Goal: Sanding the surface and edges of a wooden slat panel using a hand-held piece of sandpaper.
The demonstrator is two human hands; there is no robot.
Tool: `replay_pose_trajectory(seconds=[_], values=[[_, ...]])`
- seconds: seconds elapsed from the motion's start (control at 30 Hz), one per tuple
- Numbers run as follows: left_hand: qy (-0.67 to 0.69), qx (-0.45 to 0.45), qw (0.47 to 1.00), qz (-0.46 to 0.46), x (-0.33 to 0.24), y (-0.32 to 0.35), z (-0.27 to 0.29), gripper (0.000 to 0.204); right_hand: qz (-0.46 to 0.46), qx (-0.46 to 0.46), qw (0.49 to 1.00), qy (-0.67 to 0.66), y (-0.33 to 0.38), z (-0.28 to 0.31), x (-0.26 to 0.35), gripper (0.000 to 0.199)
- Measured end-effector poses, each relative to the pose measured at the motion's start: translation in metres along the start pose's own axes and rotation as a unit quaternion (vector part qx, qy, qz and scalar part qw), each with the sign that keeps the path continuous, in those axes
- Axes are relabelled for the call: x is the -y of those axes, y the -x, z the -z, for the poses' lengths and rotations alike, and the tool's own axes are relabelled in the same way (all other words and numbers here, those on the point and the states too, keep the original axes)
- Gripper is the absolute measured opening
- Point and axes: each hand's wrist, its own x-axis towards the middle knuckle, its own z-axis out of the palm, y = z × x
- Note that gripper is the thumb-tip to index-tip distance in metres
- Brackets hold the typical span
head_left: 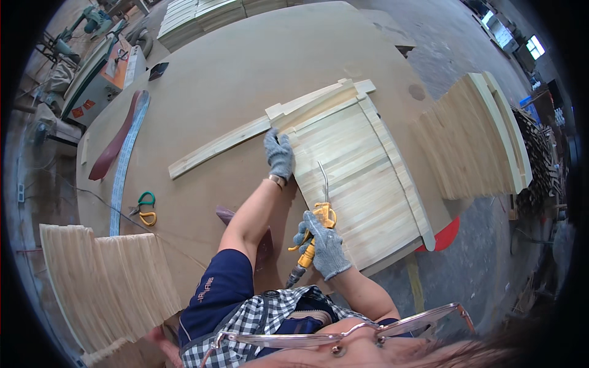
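A pale wooden panel (362, 178) built of slats, with raised strips along its edges, lies on the brown table (221, 104). My left hand (280, 154), in a grey knit glove, has its fingers curled at the panel's far left corner. Beside it a long wooden strip (221, 147) reaches out to the left. My right hand (325, 248), gloved too, is closed around a yellow air blow gun (307, 251). The gun's thin bent metal nozzle points away from me over the panel, apart from my left hand.
Stacks of pale boards stand at the near left (110, 282) and the right (469, 138). Scissors (146, 211), a dark red belt (121, 138) and a blue-white strip (127, 159) lie on the table's left side. Beyond is a machine with an orange top (116, 64).
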Motion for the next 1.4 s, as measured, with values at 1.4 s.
replay_pose_trajectory(seconds=[1.4], values=[[-0.208, 0.2, 0.951, -0.111, -0.036, -0.17, 0.002, 0.039, -0.016, 0.027, 0.998, -0.061, 0.012, 0.029, -0.071, 0.031]])
